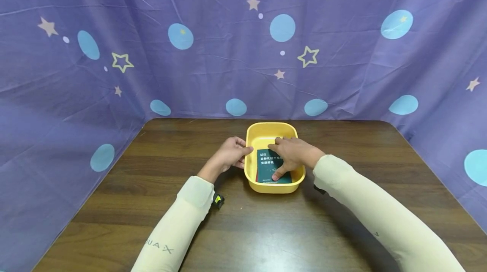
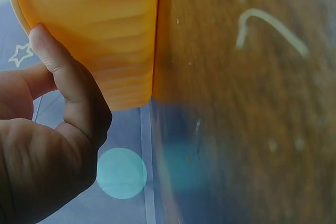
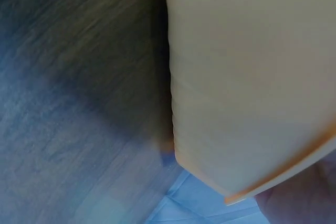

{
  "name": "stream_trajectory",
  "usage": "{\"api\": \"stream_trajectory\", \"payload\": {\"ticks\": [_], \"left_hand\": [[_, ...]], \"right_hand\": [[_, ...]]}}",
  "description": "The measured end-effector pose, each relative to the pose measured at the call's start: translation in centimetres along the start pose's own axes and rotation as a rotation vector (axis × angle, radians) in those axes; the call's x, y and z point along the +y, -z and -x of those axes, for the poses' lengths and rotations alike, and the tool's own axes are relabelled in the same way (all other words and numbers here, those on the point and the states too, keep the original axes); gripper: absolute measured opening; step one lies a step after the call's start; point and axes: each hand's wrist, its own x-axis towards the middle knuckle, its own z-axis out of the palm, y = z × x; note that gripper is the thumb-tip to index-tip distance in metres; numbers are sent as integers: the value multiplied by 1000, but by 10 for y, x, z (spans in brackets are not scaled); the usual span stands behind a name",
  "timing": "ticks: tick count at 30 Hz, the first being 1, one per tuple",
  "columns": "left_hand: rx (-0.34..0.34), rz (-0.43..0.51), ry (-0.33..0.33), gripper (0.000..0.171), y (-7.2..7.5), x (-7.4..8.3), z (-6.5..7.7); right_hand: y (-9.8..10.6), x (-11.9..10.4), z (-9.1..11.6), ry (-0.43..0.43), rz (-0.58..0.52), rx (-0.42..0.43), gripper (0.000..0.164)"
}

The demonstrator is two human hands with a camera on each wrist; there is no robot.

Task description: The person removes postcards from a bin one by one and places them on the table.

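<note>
A yellow plastic bin (image 1: 272, 189) stands on the wooden table. My left hand (image 1: 231, 152) pinches its left rim, the thumb over the edge and the fingers against the outer wall; the left wrist view shows this hand (image 2: 68, 103) at the bin (image 2: 121, 35) from the side. Inside lies a dark green book (image 1: 266, 168) with white lettering, and a red edge shows at its lower left. My right hand (image 1: 293, 153) reaches over the right rim with spread fingers on the book, thumb low on the cover and fingertips by its far edge. The right wrist view mostly shows the bin's wall (image 3: 241, 77).
The brown table (image 1: 160, 170) extends around the bin on all sides. A purple curtain (image 1: 228, 35) with stars and blue dots hangs behind the far edge and along both sides.
</note>
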Motion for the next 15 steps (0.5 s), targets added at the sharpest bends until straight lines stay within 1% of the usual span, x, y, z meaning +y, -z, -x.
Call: {"api": "stream_trajectory", "payload": {"ticks": [2, 5, 8, 11, 15], "left_hand": [[2, 0, 4, 32, 0, 0, 0], [8, 0, 7, 32, 1, 1, 0], [12, 2, 13, 32, 1, 2, 1], [13, 7, 19, 33, 0, 2, 2], [15, 17, 23, 33, 0, 2, 2]], "right_hand": [[0, 0, 1, 0, -9, 40, 114], [0, 1, 2, -10, -52, 97, 110], [2, 2, 4, -12, -111, 153, 101], [5, 4, 8, -3, -203, 210, 84], [11, 7, 14, 28, -372, 279, 51]]}}
